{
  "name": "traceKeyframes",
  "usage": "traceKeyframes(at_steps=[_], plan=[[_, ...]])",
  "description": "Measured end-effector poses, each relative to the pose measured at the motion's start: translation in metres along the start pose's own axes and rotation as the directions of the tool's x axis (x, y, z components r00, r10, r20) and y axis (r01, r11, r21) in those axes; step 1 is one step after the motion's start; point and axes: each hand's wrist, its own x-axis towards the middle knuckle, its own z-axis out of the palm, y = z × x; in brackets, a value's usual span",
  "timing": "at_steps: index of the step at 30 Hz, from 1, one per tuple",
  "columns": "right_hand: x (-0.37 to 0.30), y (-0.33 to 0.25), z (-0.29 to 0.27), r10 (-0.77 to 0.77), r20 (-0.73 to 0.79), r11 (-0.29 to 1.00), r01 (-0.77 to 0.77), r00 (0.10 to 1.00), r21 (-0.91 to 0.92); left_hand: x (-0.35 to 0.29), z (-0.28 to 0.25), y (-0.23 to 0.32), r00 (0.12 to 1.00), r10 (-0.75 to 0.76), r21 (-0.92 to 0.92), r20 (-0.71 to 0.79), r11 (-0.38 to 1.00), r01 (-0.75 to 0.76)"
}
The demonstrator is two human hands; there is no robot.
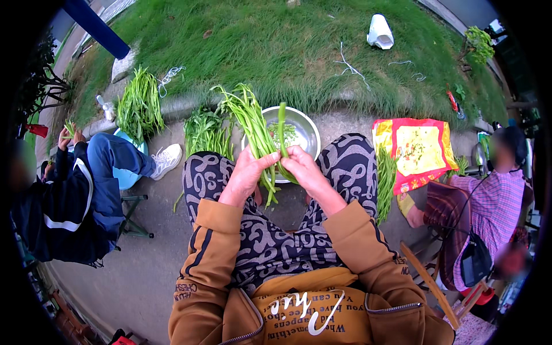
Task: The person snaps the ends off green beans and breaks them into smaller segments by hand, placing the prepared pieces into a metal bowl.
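My left hand (248,176) is closed around a bunch of water spinach (246,118), whose long green stems fan up and away from me. Pinched in my right hand (306,170), close beside the left, is a single thick green stem (282,123) standing nearly upright. Both hands are above my lap, at the near side of a round metal basin (313,133). Small cut green pieces (284,135) lie inside the basin, partly hidden behind the stems. Left of the basin, a leafy pile of greens (206,135) rests on the pavement.
A bundle of greens (141,109) lies over a blue tub (125,177) beside a seated person (75,190) at left. At right, a red-and-yellow bag (420,150) lies by long green stems (386,184) and another seated person (489,201). A low kerb borders the grass (276,46).
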Motion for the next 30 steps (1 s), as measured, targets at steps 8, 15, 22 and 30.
traceKeyframes(at_steps=[8, 15, 22, 30], plan=[[-0.004, 0.012, 0.01, -0.005, 0.125, 0.998, 0.013, 0.992, -0.064, 0.0, -0.001, -0.011, 1.0, -0.002, -0.031, -0.028, 1.0, 0.001], [0.005, 0.009, -0.013, -0.061, -0.023, 0.947, 0.051, 0.998, -0.316, -0.001, -0.004, -0.009, 0.999, 0.011, 0.086, -0.04, 0.996, -0.007], [0.025, -0.033, -0.031, -0.434, -0.145, 0.894, 0.406, 0.889, -0.188, -0.006, -0.006, -0.02, 0.999, -0.049, 0.234, -0.009, 0.971, 0.05], [0.025, -0.03, -0.032, -0.4, 0.027, 0.772, 0.353, 0.916, -0.528, -0.01, 0.002, -0.033, 0.997, -0.032, 0.294, 0.074, 0.956, 0.008]])
